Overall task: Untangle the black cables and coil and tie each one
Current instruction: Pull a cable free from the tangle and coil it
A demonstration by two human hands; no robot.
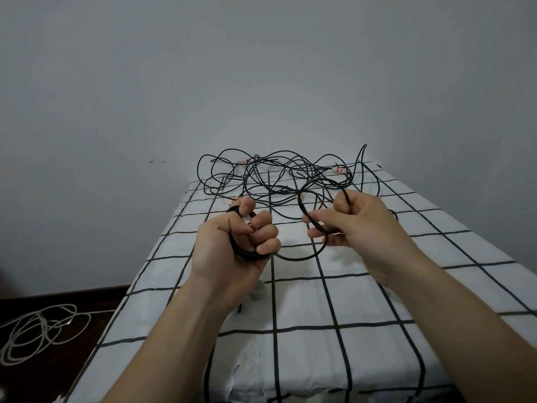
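A tangle of thin black cables [279,177] lies at the far end of the table, with small white-and-red plugs among the loops. My left hand [235,238] grips a small coil of black cable [247,254] wound in its fist. From that coil one black strand [299,257] sags across to my right hand [345,221], which pinches a loop of the same cable between thumb and fingers. The loop arches back toward the tangle.
The table wears a white cloth with a black grid [363,301]; its left edge drops to a dark floor. A loose white cable [37,333] lies on that floor at lower left. A plain grey wall stands right behind the table.
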